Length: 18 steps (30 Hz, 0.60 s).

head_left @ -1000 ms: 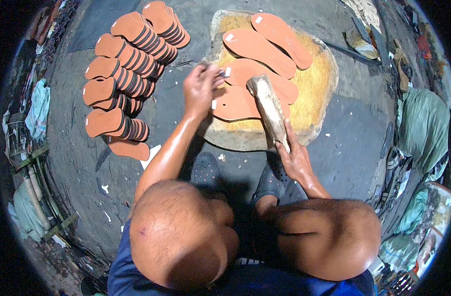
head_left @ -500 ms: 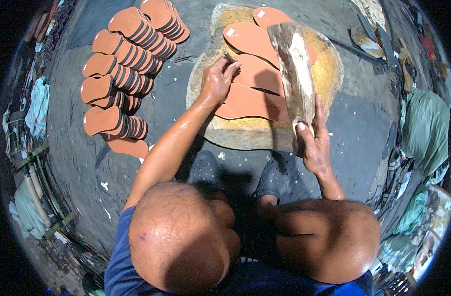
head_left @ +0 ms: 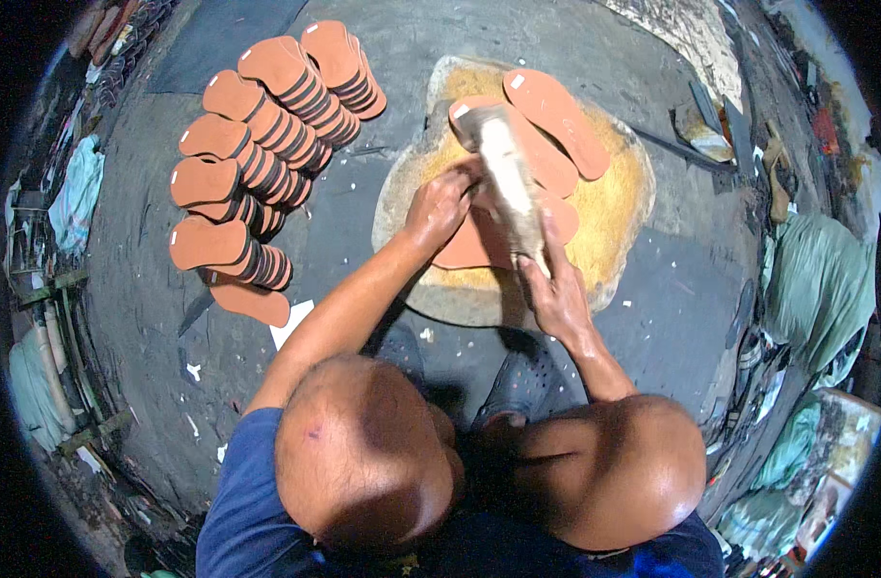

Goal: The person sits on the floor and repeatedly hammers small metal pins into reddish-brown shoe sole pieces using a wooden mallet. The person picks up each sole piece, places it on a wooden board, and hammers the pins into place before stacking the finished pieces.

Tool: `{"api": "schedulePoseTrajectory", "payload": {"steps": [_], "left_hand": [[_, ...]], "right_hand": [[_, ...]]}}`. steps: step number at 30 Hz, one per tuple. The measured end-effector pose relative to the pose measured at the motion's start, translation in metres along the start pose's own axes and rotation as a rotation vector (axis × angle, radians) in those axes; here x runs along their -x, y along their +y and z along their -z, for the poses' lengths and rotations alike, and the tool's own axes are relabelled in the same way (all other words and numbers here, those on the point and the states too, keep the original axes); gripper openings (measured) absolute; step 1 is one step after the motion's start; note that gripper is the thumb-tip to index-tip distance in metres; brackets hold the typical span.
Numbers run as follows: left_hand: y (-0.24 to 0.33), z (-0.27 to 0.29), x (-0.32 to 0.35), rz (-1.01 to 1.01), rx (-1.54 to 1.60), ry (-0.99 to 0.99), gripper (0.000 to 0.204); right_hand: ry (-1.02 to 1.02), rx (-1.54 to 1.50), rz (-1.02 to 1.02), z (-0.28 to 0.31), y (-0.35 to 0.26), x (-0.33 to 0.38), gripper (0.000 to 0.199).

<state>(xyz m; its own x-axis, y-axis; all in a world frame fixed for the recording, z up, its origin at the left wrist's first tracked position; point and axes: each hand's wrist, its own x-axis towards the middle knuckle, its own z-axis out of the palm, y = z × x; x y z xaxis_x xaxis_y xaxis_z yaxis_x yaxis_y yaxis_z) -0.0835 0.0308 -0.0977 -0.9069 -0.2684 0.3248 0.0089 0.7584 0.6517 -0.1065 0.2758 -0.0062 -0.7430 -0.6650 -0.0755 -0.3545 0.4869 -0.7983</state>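
My right hand (head_left: 559, 297) grips the lower end of a worn wooden club (head_left: 506, 171), which is smeared by motion. Its upper part is over the fingers of my left hand (head_left: 439, 208). My left hand is closed in a pinch; a short dark punch showed in it a moment earlier, and the club and fingers now mostly hide it. Under both hands lie terracotta sandal soles (head_left: 474, 246) on a round wooden block (head_left: 619, 226). Another sole (head_left: 559, 123) lies at the block's far side, with a small white label at its tip.
Several fanned stacks of terracotta soles (head_left: 236, 140) lie on the dark floor to the left. A white paper scrap (head_left: 291, 323) is near my left forearm. A green cloth bundle (head_left: 818, 289) stands at the right edge. My feet in dark clogs (head_left: 527, 380) are close to the block.
The club has swung left and down toward my left hand, out of its upright hold at the right. My view has shifted, and the soles on the block have slid apart somewhat.
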Motion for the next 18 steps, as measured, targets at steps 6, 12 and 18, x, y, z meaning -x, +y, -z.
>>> {"api": "schedulePoseTrajectory", "payload": {"steps": [6, 12, 18], "left_hand": [[0.025, 0.023, -0.021, 0.55, 0.538, -0.181, 0.026], [-0.017, 0.009, -0.014, 0.531, 0.882, -0.033, 0.029], [-0.019, 0.032, -0.035, 0.818, 1.271, 0.329, 0.034]], "right_hand": [[-0.101, 0.235, -0.337, 0.008, 0.012, 0.049, 0.072], [-0.05, 0.214, -0.264, 0.006, 0.012, 0.045, 0.073], [-0.024, 0.235, -0.193, -0.001, 0.026, 0.047, 0.077]]}}
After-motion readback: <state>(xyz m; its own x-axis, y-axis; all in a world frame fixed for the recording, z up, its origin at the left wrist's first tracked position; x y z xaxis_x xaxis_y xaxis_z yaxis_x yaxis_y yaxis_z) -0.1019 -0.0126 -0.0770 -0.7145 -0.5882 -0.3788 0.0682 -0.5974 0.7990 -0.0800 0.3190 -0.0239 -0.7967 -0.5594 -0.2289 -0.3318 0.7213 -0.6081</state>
